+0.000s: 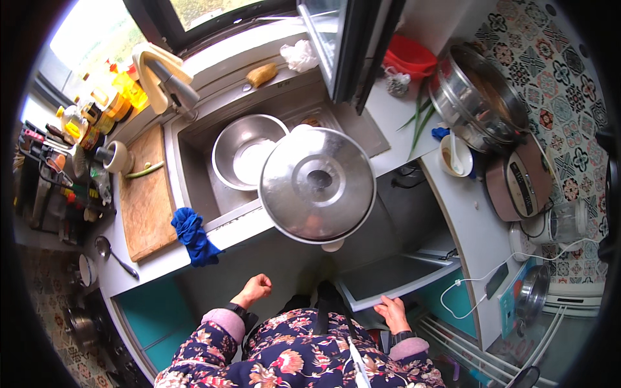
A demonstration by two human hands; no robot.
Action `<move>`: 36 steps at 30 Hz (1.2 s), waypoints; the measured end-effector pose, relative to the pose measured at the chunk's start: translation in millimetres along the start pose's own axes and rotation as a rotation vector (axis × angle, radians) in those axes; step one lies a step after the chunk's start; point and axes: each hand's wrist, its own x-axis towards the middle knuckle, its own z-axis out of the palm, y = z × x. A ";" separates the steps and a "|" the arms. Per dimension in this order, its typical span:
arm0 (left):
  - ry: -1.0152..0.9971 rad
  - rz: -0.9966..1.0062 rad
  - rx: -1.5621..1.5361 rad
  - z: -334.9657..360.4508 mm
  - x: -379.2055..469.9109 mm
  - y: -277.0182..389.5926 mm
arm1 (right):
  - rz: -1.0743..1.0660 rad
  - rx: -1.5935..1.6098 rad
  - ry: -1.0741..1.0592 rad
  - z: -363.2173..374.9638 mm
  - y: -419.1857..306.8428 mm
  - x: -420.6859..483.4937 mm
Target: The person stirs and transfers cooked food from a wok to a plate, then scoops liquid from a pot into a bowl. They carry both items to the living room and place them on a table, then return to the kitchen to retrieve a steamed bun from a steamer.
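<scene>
My right hand [393,314] grips the outer edge of a swung-out cabinet door [395,279] with a pale frame. In front of my body is my left hand [255,289], its fingers curled in and nothing visible inside. A large metal pot with a domed lid [318,186] stands at the sink's front edge, and it covers part of a steel basin [250,150]. That basin sits inside the stainless sink [196,194]. Over the counter's front edge hangs a blue cloth [194,237].
Left of the sink lie a wooden cutting board [145,208] and a ladle [116,257]. A faucet [177,89] rises behind. An open window sash [356,53] juts over the sink. On the right counter stand a steamer pot [478,97], a bowl [456,155] and a rice cooker [519,179].
</scene>
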 end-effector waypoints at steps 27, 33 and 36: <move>0.676 1.144 0.924 105.7 -57.9 317.3 | -0.081 -0.021 -0.639 134.3 -152.5 51.0; 0.586 0.838 1.136 111.2 -19.2 338.8 | -0.081 0.048 -0.766 158.0 -145.3 26.1; 0.581 0.804 1.097 108.6 -2.6 339.1 | -0.057 0.044 -0.802 162.0 -141.8 24.7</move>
